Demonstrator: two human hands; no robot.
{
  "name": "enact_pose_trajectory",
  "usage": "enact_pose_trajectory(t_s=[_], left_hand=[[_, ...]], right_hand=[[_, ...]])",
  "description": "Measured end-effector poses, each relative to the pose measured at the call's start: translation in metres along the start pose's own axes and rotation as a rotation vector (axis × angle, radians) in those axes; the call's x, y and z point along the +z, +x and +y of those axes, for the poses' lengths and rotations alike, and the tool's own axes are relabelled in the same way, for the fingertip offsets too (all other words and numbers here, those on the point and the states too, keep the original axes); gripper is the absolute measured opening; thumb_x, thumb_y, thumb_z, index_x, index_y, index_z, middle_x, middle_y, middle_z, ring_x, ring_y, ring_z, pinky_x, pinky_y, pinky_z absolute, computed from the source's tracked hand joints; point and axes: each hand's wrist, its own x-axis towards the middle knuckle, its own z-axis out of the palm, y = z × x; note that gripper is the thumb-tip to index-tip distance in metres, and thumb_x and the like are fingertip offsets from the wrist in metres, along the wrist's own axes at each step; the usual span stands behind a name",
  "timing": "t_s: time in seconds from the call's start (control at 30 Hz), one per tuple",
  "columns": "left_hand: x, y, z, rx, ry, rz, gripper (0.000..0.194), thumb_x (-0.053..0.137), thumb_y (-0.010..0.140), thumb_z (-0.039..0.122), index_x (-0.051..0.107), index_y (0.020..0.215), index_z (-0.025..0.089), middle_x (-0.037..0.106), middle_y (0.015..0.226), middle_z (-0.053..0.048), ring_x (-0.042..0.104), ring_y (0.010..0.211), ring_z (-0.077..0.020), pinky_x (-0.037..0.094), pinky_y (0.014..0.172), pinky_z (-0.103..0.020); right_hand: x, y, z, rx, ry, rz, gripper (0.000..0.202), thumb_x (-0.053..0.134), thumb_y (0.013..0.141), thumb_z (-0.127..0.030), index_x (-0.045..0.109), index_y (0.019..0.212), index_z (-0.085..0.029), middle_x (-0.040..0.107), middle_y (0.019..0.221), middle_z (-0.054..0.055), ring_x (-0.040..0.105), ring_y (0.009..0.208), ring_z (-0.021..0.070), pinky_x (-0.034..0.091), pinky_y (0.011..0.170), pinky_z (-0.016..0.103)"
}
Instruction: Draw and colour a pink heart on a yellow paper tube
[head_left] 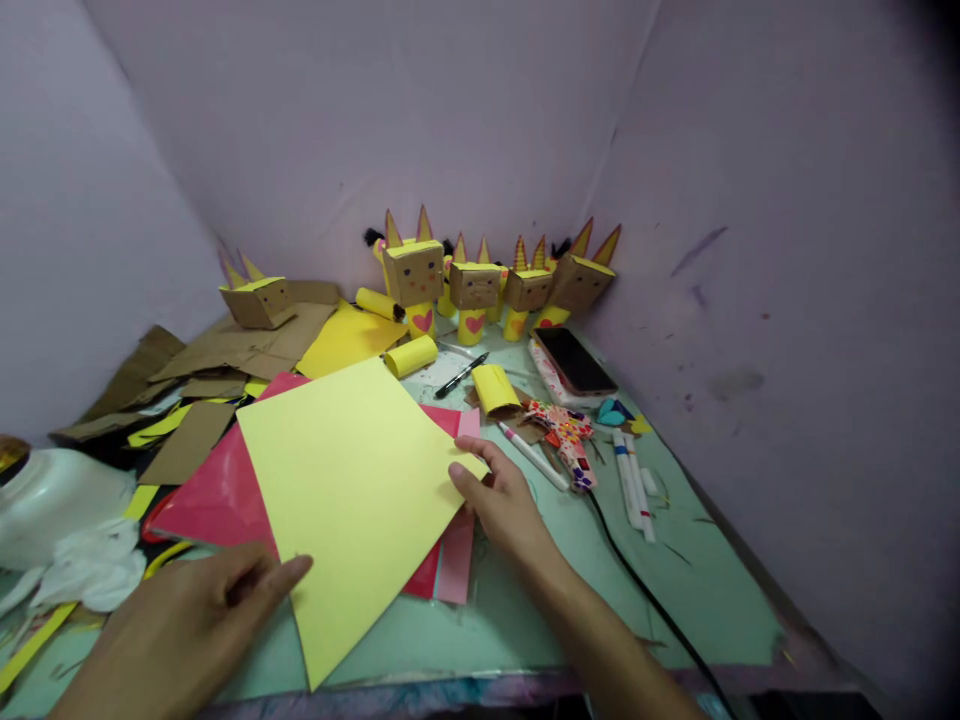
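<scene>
A yellow sheet of paper (360, 490) is held up at a slant over the table between both hands. My left hand (195, 620) pinches its left edge, with the thumb on top and the fingers hidden beneath. At the right corner, my right hand (499, 490) grips it between thumb and fingers. Under the sheet lie a red packet (217, 490) and a strip of pink paper (455, 565), both partly covered. Beyond its far edge rests a rolled yellow paper tube (411, 356).
Several cardboard-headed figures with horns (416, 275) stand along the back wall. To the right are a patterned glue gun (562, 430) with a black cord (652, 600), markers (634, 485) and a phone (576, 360). Cardboard pieces (247, 345) and a white container (64, 500) occupy the left.
</scene>
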Motion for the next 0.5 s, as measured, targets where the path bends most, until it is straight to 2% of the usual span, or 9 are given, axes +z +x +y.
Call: enact_pose_trajectory(t_s=[0.07,0.1,0.13,0.2,0.27,0.33,0.4,0.5], left_hand=[[-0.001,-0.002,0.028,0.145,0.046,0.061,0.04,0.056,0.07,0.058,0.064,0.087,0.024,0.068,0.08,-0.003,0.062,0.071,-0.0201,0.043,0.061,-0.026],[0.002,0.0,0.045,0.273,0.051,0.037,0.045,0.056,0.07,0.057,0.06,0.102,0.025,0.066,0.098,-0.005,0.061,0.085,-0.0227,0.044,0.07,-0.029],[0.007,0.005,0.061,0.364,0.075,-0.029,0.046,0.057,0.071,0.053,0.057,0.108,0.026,0.061,0.109,-0.006,0.058,0.092,-0.0243,0.043,0.073,-0.031],[0.019,0.022,0.085,0.422,0.118,-0.13,0.033,0.058,0.071,0.043,0.058,0.097,0.023,0.062,0.098,-0.005,0.058,0.077,-0.0216,0.041,0.064,-0.03],[0.029,0.044,0.095,0.398,0.044,-0.223,0.017,0.059,0.067,0.032,0.057,0.078,0.019,0.06,0.076,0.0,0.053,0.064,-0.0167,0.035,0.056,-0.026],[0.036,0.065,0.09,0.341,-0.154,-0.401,0.012,0.06,0.063,0.025,0.051,0.065,0.017,0.051,0.06,0.004,0.046,0.055,-0.0118,0.031,0.049,-0.023],[0.039,0.079,0.079,0.287,-0.379,-0.543,0.016,0.059,0.064,0.026,0.047,0.059,0.017,0.045,0.051,0.006,0.041,0.048,-0.0087,0.028,0.046,-0.021],[0.039,0.087,0.065,0.265,-0.537,-0.641,0.024,0.058,0.067,0.03,0.045,0.054,0.016,0.042,0.046,0.006,0.037,0.045,-0.0072,0.026,0.045,-0.021]], right_hand=[[0.002,0.006,-0.004,0.027,0.093,-0.019,0.04,0.064,0.068,-0.04,0.055,0.1,-0.018,0.062,0.097,0.006,0.06,0.075,0.0193,0.049,0.068,0.033],[0.003,0.008,-0.006,0.039,0.16,-0.025,0.039,0.065,0.067,-0.041,0.055,0.098,-0.018,0.062,0.093,0.005,0.059,0.072,0.0173,0.049,0.065,0.03],[0.005,0.009,-0.008,0.053,0.231,-0.029,0.039,0.067,0.066,-0.042,0.056,0.095,-0.018,0.062,0.09,0.004,0.058,0.07,0.0156,0.048,0.062,0.027],[0.006,0.009,-0.011,0.081,0.381,-0.041,0.04,0.069,0.065,-0.046,0.057,0.091,-0.019,0.062,0.089,0.003,0.057,0.066,0.013,0.047,0.055,0.023],[0.006,0.009,-0.01,0.114,0.527,-0.052,0.042,0.069,0.064,-0.051,0.058,0.089,-0.019,0.061,0.09,0.003,0.058,0.063,0.0124,0.048,0.052,0.024],[0.005,0.011,-0.007,0.164,0.602,-0.073,0.044,0.068,0.063,-0.053,0.059,0.086,-0.017,0.062,0.088,0.004,0.059,0.063,0.0132,0.051,0.053,0.026],[0.003,0.013,-0.002,0.212,0.581,-0.104,0.043,0.069,0.063,-0.049,0.06,0.086,-0.015,0.062,0.081,0.005,0.06,0.064,0.0141,0.052,0.058,0.028],[0.0,0.013,0.003,0.217,0.451,-0.14,0.038,0.072,0.063,-0.04,0.059,0.089,-0.015,0.062,0.078,0.003,0.06,0.068,0.0142,0.052,0.064,0.029]])
